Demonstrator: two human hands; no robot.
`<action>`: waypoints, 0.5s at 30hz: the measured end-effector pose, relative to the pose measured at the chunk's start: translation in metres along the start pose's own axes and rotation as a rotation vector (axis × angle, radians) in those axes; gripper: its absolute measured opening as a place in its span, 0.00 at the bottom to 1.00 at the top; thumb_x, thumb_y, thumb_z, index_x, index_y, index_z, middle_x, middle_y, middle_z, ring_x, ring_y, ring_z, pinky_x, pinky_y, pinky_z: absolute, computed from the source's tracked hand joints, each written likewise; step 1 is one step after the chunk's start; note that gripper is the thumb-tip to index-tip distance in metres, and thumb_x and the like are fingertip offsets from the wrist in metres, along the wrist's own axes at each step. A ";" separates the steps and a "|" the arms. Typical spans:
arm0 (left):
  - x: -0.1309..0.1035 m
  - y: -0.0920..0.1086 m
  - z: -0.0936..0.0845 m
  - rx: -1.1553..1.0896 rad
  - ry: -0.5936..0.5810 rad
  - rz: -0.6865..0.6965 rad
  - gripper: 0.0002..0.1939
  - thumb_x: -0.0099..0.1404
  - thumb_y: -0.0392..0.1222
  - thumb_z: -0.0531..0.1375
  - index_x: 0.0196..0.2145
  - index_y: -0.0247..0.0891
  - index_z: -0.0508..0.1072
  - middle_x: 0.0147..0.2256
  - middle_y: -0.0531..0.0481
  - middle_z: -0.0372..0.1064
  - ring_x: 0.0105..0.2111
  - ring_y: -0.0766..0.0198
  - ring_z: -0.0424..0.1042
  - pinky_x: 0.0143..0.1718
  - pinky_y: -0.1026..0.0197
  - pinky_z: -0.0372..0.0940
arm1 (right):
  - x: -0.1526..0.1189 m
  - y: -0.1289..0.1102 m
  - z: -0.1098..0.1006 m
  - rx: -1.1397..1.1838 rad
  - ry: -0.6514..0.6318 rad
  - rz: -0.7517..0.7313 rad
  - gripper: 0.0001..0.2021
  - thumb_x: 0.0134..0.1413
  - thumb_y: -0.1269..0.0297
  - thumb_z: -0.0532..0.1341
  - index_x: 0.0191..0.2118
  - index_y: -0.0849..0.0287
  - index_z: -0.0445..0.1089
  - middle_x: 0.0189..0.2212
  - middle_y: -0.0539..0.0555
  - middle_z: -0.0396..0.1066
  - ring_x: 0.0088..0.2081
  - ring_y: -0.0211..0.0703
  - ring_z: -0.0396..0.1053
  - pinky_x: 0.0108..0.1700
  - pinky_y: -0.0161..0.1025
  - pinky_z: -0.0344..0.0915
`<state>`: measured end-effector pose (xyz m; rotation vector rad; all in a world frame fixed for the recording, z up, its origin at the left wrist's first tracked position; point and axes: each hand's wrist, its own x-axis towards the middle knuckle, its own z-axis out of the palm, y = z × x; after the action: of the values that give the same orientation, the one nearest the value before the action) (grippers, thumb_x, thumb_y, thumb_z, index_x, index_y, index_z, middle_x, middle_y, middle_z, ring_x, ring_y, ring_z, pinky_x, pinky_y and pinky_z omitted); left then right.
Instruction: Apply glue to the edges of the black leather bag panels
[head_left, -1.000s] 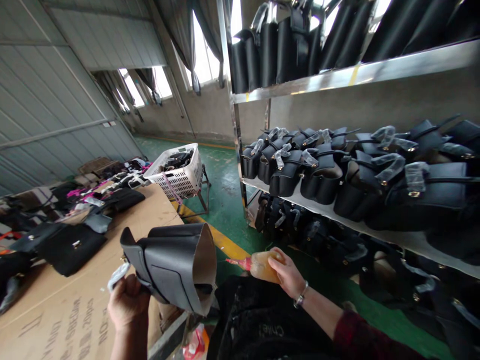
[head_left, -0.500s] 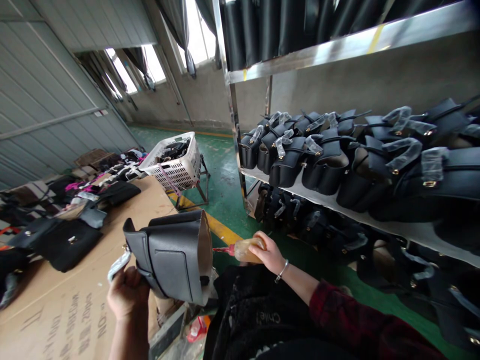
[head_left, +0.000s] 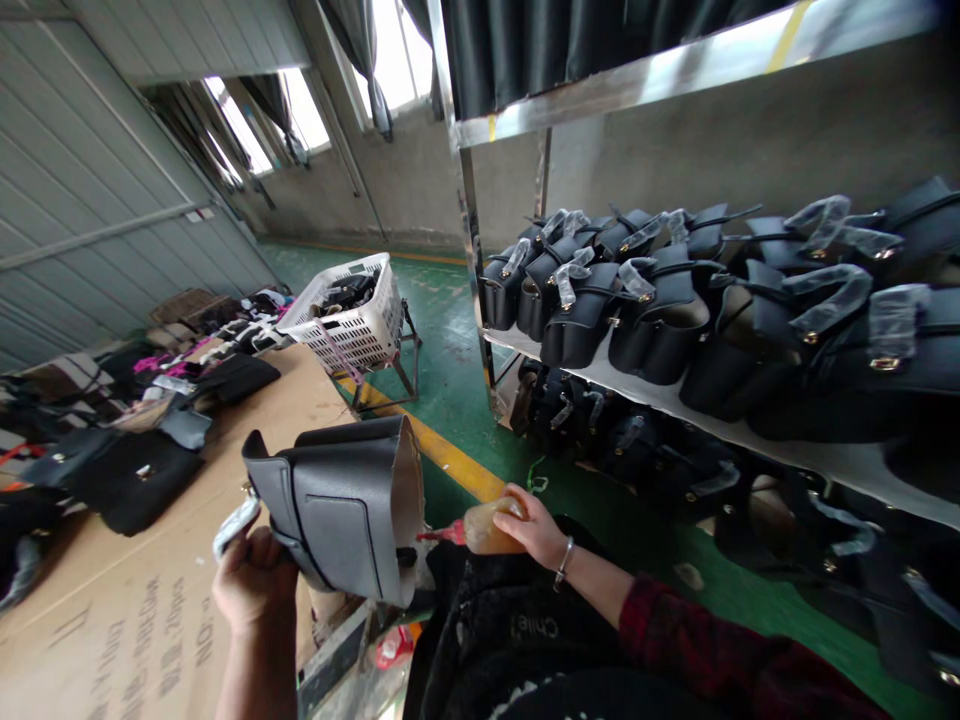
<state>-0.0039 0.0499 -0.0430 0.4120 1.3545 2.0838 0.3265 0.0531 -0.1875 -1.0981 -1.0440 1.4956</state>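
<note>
My left hand [head_left: 255, 580] is closed on a black leather-look bag body [head_left: 337, 510], gripping it near its plastic-wrapped handle [head_left: 236, 527]. The bag lies on its side in the air, its open rim facing right and showing a beige inner side. In my right hand [head_left: 529, 525], fingers wrapped round it, is a squeeze bottle [head_left: 491, 527] of amber liquid with a red nozzle [head_left: 442, 534]. The nozzle points left, close to the bag's open rim. Whether its tip touches the bag I cannot tell.
A cardboard-covered table [head_left: 112, 620] on the left carries flat black pieces [head_left: 146, 480]. Behind it stands a white basket [head_left: 360, 325] on a metal stand. To the right, a metal rack [head_left: 469, 220] bears many black bags [head_left: 664, 310]. A red packet [head_left: 394, 645] lies below the bag.
The bottle in my right hand has shifted slightly left and down, bringing its nozzle lower along the bag's rim. The bag stays nearly where it was.
</note>
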 end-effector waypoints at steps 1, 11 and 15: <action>0.000 0.000 0.000 -0.004 0.004 -0.004 0.06 0.50 0.34 0.61 0.29 0.34 0.75 0.10 0.63 0.45 0.14 0.72 0.38 0.14 0.70 0.42 | -0.004 0.001 0.001 0.019 -0.014 0.020 0.19 0.39 0.50 0.71 0.31 0.56 0.65 0.24 0.46 0.61 0.28 0.40 0.59 0.33 0.38 0.58; 0.000 -0.001 -0.002 -0.034 0.005 -0.004 0.07 0.47 0.35 0.62 0.28 0.34 0.75 0.10 0.63 0.45 0.14 0.73 0.39 0.15 0.69 0.42 | 0.000 -0.012 0.003 0.023 0.133 0.009 0.20 0.36 0.50 0.71 0.30 0.57 0.65 0.24 0.46 0.62 0.29 0.41 0.61 0.35 0.39 0.60; 0.003 -0.002 -0.004 -0.020 -0.009 -0.007 0.07 0.46 0.37 0.64 0.27 0.35 0.74 0.12 0.64 0.43 0.14 0.73 0.39 0.15 0.68 0.41 | 0.007 -0.020 0.004 0.099 0.131 0.002 0.22 0.37 0.47 0.72 0.31 0.56 0.64 0.25 0.45 0.64 0.29 0.41 0.63 0.34 0.38 0.62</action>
<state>-0.0080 0.0492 -0.0466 0.4073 1.3275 2.0861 0.3254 0.0632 -0.1683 -1.1113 -0.8698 1.4411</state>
